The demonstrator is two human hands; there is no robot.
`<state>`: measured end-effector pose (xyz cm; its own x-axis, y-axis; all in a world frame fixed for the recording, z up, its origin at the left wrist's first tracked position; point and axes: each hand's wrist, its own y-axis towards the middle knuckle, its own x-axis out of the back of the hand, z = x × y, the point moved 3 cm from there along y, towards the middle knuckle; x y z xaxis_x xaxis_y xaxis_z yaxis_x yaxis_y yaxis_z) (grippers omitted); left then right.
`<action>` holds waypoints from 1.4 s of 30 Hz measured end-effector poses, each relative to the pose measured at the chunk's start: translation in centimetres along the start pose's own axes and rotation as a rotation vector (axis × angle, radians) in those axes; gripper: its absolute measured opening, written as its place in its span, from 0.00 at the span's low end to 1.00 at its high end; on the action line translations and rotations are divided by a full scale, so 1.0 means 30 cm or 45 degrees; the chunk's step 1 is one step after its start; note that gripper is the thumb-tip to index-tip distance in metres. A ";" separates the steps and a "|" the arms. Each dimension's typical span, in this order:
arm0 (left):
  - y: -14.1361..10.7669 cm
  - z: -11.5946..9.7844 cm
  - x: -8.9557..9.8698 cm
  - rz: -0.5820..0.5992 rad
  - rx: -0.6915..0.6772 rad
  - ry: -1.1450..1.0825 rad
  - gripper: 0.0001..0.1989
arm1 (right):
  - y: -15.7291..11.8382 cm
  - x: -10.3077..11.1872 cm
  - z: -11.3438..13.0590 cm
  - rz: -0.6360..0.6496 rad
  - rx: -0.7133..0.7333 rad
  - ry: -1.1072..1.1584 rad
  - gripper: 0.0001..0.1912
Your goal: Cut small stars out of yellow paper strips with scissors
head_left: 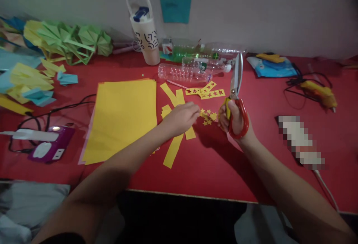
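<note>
My right hand (235, 120) is wrapped round the handles of red and yellow scissors (237, 80), whose blades point up and away from me. My left hand (183, 118) is closed above several yellow paper strips (172, 154); what its fingertips hold, if anything, is too small to name. Small yellow paper stars (207, 122) lie between my two hands. Just beyond them are yellow strips with star-shaped holes (214, 94). A stack of yellow sheets (125, 117) lies to the left of the strips.
Clear plastic bottles (184, 73) and a white tumbler (148, 38) stand or lie at the back. Folded paper shapes (67, 37) and a purple power strip (52, 147) are on the left. A yellow glue gun (320, 91) and a blurred-out object (302, 141) are on the right.
</note>
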<state>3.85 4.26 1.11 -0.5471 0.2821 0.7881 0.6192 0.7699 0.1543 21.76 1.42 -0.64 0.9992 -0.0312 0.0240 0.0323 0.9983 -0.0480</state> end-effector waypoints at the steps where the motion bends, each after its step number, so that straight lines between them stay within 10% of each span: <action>1: 0.020 -0.011 -0.022 0.088 -0.062 0.185 0.10 | 0.009 0.010 -0.004 -0.031 0.006 0.031 0.26; 11: 0.136 -0.039 -0.128 0.292 -0.343 0.755 0.16 | 0.030 0.027 -0.014 -0.126 -0.066 0.151 0.25; 18: 0.142 0.017 -0.008 0.181 0.010 0.559 0.13 | 0.034 0.036 -0.020 -0.146 -0.112 0.180 0.25; 26: -0.060 0.123 0.118 0.133 0.384 0.258 0.06 | 0.000 -0.009 -0.019 0.219 -0.364 -0.009 0.23; 32: -0.070 0.111 0.067 0.129 0.132 0.352 0.24 | -0.019 -0.026 -0.005 0.043 -0.260 -0.067 0.21; 37: -0.016 0.115 0.038 0.169 -0.080 0.394 0.08 | -0.034 -0.006 0.005 -0.093 -0.124 -0.013 0.20; 42: 0.013 0.137 0.100 -0.064 0.102 0.107 0.04 | -0.025 0.000 -0.007 -0.138 -0.128 0.016 0.20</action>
<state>0.14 7.75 1.10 -0.5251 0.1957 0.8282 0.5436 0.8259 0.1494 21.75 0.67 -0.80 0.9899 -0.1398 0.0220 0.1415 0.9792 -0.1456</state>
